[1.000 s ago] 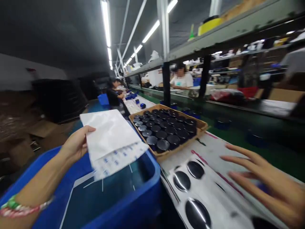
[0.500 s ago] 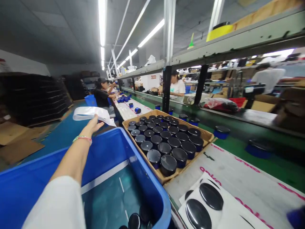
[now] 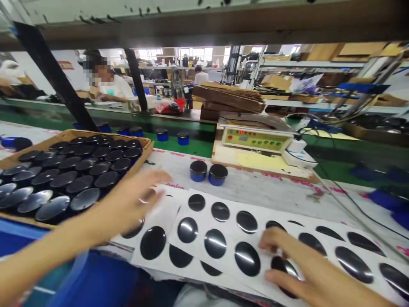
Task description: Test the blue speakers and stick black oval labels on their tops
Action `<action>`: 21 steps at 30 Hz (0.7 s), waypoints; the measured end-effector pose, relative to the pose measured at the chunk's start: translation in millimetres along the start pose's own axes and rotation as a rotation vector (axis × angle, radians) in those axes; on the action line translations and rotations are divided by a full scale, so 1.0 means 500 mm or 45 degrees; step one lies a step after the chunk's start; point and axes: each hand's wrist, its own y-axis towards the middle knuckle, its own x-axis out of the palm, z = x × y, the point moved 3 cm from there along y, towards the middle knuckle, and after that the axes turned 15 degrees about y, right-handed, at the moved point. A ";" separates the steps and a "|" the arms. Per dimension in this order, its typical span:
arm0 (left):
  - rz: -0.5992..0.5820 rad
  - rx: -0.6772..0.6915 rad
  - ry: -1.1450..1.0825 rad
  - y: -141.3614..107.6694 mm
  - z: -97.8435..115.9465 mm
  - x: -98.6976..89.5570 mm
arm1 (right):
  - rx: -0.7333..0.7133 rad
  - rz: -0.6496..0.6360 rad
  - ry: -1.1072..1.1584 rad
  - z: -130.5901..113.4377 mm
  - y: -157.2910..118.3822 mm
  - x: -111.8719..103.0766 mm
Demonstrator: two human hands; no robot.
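Sheets of round black stickers (image 3: 215, 244) lie on the bench's front edge. Over their right part is my right hand (image 3: 284, 260), its thumb and fingers apart around a black disc, touching or just above the sheet. My left hand (image 3: 140, 200), blurred by motion, reaches over the left end of the sheets with fingers apart and nothing visible in it. Two blue cups with black tops (image 3: 198, 170) stand behind the sheets. A cardboard tray (image 3: 147, 147) full of black-topped round parts is left of my left hand.
A blue bin (image 3: 96, 277) is at the lower left. A control box with buttons (image 3: 255, 140) sits behind the sheets, with cables trailing right. More blue cups (image 3: 183, 138) stand on the green belt. Across the belt is a person in white (image 3: 116, 87).
The view has swung right and down to the bench. My left hand no longer holds the white strip and is now over the sticker sheets. My right hand has come into view.
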 end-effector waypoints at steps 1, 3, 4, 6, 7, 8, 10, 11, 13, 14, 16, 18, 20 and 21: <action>-0.159 0.131 -0.017 -0.006 0.062 0.063 | 0.009 -0.182 0.000 -0.007 0.013 0.012; -0.359 0.310 -0.029 -0.017 0.161 0.169 | -0.066 -0.441 -0.044 -0.021 0.041 0.034; -0.438 0.354 -0.009 -0.019 0.194 0.211 | -0.110 -0.516 -0.079 -0.027 0.053 0.042; -0.520 0.357 0.039 -0.016 0.230 0.270 | -0.161 -0.629 -0.150 -0.030 0.072 0.050; -0.541 0.338 0.065 -0.013 0.237 0.286 | -0.163 -0.674 -0.170 -0.029 0.078 0.051; -0.552 0.315 0.089 -0.010 0.239 0.296 | -0.156 -0.711 -0.180 -0.027 0.082 0.048; -0.582 0.289 0.138 -0.004 0.239 0.301 | -0.140 -0.758 -0.163 -0.023 0.087 0.038; -0.598 0.285 0.159 -0.002 0.238 0.300 | -0.127 -0.774 -0.140 -0.022 0.088 0.032; -0.629 0.289 0.194 0.001 0.238 0.297 | -0.089 -0.791 -0.093 -0.021 0.092 0.022; -0.642 0.292 0.209 0.002 0.238 0.296 | -0.064 -0.797 -0.069 -0.021 0.093 0.020; -0.658 0.303 0.229 0.003 0.238 0.298 | -0.038 -0.776 -0.029 -0.019 0.099 0.021; -0.655 0.322 0.250 0.001 0.239 0.305 | -0.093 -0.685 -0.042 -0.016 0.104 0.025; -0.617 0.347 0.276 -0.004 0.239 0.311 | -0.287 -0.586 -0.073 -0.012 0.099 0.027; -0.586 0.357 0.291 -0.006 0.240 0.313 | -0.402 -0.495 -0.077 -0.010 0.090 0.022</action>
